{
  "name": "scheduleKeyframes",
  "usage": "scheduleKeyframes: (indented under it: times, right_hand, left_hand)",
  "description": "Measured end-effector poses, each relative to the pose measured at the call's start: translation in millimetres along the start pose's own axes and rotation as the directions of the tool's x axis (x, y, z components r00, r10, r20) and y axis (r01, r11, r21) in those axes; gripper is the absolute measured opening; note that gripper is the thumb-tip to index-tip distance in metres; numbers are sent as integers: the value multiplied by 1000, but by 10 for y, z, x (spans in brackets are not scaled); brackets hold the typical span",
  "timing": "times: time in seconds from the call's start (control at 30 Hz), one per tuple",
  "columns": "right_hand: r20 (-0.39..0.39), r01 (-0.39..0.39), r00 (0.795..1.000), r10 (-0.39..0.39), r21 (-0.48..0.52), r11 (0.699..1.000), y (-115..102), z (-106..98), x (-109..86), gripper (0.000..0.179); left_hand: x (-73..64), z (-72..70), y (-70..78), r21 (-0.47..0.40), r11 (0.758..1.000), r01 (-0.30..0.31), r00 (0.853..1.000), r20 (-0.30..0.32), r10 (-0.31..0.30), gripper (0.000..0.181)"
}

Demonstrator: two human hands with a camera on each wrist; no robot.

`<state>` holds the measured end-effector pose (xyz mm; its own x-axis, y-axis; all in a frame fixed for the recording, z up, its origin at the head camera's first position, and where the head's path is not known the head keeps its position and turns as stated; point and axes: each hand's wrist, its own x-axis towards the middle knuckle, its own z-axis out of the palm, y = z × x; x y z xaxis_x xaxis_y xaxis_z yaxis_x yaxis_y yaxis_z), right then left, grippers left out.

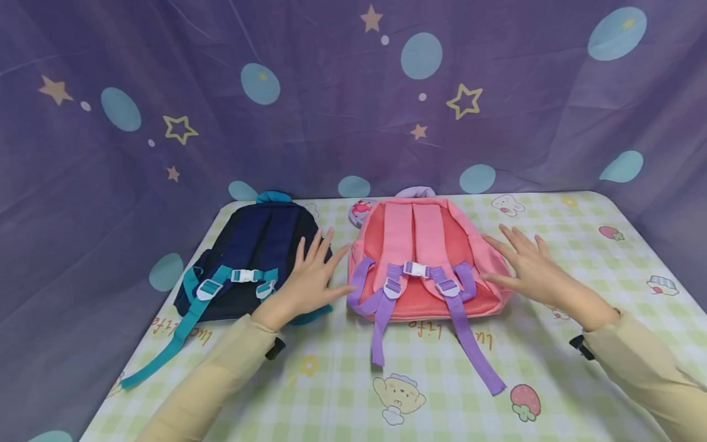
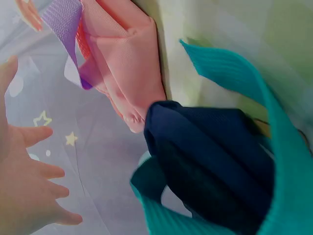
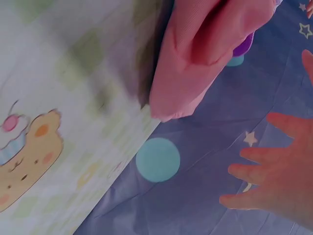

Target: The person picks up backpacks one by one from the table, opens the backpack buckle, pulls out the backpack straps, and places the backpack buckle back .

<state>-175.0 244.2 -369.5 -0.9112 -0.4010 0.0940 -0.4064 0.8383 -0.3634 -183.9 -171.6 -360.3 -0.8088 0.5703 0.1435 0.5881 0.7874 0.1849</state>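
Observation:
A pink backpack with purple straps lies on the table, its strap side up and its white buckle fastened. To its left lies a navy backpack with teal straps and a fastened white buckle. My left hand hovers between the two packs, fingers spread, nothing held. At the pink pack's right side, my right hand hovers with fingers spread and holds nothing. Both wrist views show the left hand and right hand apart from the packs.
The table is covered with a green checked cloth printed with cartoon figures. Behind and at the sides hangs a purple curtain. A small round patterned item sits by the pink pack's upper left. Loose strap ends trail toward the front.

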Motion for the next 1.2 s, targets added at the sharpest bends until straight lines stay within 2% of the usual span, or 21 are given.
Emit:
scheduleKeyframes:
  times: [0.2,0.4,0.63,0.8,0.93,1.07,1.2]
  right_hand:
    - [-8,51,999,-50,31,998,-113,46,80,77]
    - [1,97,995,-97,47,994,-206,111,157,74]
    - [-12,178,984,-178,74,981,-317,156,252,70]
    - [-1,174,984,-176,151,973,-382,185,302,69]
    - [6,184,982,-189,191,964,-411,224,355,66]
    - [-9,204,978,-207,215,955,-446,273,396,60]
    - [-4,191,981,-196,250,949,-475,322,426,53]
  left_hand:
    - [103,53,86,0,1000,-29,1000,5,29,80]
    - [207,104,183,-69,995,-68,997,38,71,73]
    - [315,147,280,-101,984,-149,989,9,150,63]
    - [395,187,340,-108,974,-197,980,-17,197,60]
    - [471,205,400,-118,972,-201,979,-1,202,58]
    - [549,235,446,-135,976,-173,983,35,179,55]
    - [623,286,471,-158,977,-141,985,80,155,52]
